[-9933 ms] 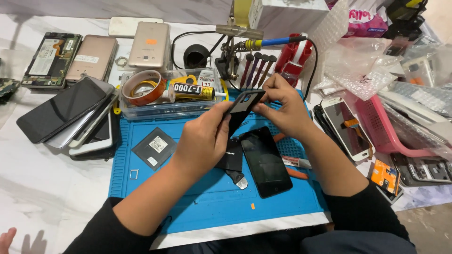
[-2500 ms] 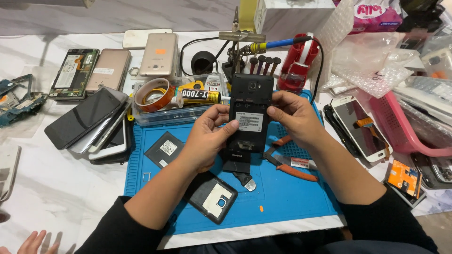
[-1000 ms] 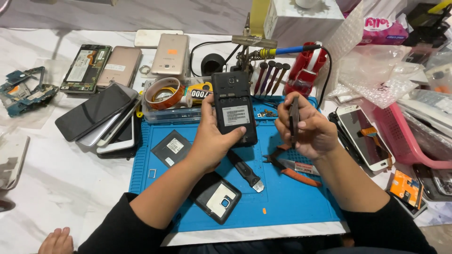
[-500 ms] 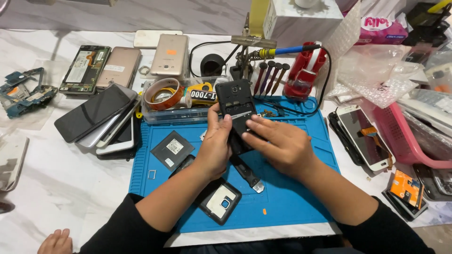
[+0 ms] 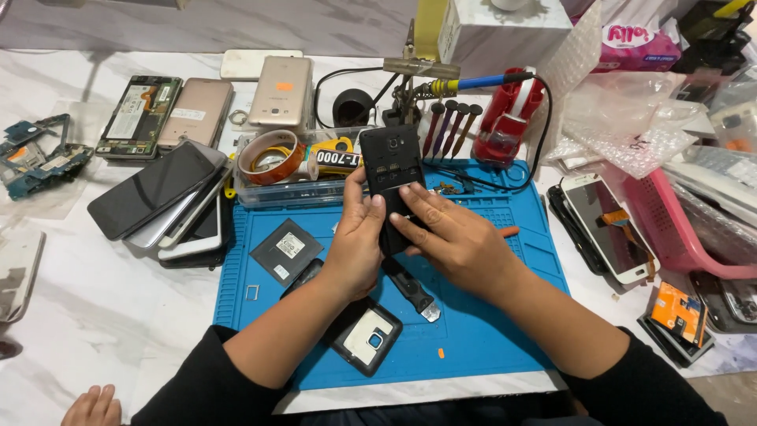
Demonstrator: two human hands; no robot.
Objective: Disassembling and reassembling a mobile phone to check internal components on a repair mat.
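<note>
A black phone point(image 5: 392, 177) with its back cover off is held upright above the upper middle of the blue work mat point(image 5: 489, 331). The left hand point(image 5: 356, 244) is wrapped around its lower left edge, thumb laid on the back. The right hand point(image 5: 453, 237) is pressed over the lower half of the phone, fingers point(image 5: 418, 207) extended flat across the exposed back, so the phone is clamped between both hands. At 6 o'clock from the phone, a black back cover point(image 5: 367, 338) with a white inner patch is seen lying on the mat, and a narrow dark tool point(image 5: 412, 288) lies between it and the hands. At 9 o'clock, a dark square part point(image 5: 287, 251) is laid flat on the mat. At 10 o'clock, a tape roll point(image 5: 270, 156) sits in a clear tray. At 12 to 1 o'clock, a row of screwdrivers point(image 5: 448, 126) and a red stand point(image 5: 509, 118) are noted. A stack of phones point(image 5: 162, 197) lies well apart at 9 o'clock, off the mat. A white-framed phone point(image 5: 611, 229) lies at 3 o'clock beside a pink basket point(image 5: 686, 237).
</note>
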